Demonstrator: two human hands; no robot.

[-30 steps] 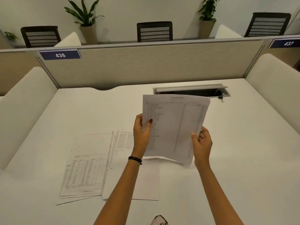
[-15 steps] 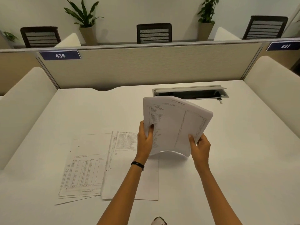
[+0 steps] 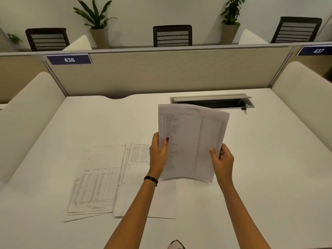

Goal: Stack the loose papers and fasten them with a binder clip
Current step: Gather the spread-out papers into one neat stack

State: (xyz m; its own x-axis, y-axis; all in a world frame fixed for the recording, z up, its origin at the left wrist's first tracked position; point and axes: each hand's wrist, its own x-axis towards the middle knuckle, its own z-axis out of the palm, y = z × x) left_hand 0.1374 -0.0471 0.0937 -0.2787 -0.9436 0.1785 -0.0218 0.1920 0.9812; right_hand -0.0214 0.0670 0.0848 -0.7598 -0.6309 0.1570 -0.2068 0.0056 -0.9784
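I hold a sheaf of printed papers (image 3: 190, 141) upright above the white desk (image 3: 260, 177). My left hand (image 3: 159, 155) grips its left edge, thumb on the front. My right hand (image 3: 221, 159) grips its right edge. The sheaf's bottom edge hangs just above the desk. More loose papers lie flat to the left: a printed table sheet pile (image 3: 93, 184) and a mostly blank pile (image 3: 133, 194) partly under my left arm. A small binder clip (image 3: 244, 110) lies at the back right, by the corner of the cable tray.
An open cable tray (image 3: 212, 102) is sunk in the desk's far edge. A beige partition (image 3: 161, 72) closes the back, with padded side screens (image 3: 27, 112) left and right. A shoe tip (image 3: 176, 245) shows at the bottom.
The sheaf dipped and bowed forward half a second ago, and now it stands straighter again with both hands lower on its sides.
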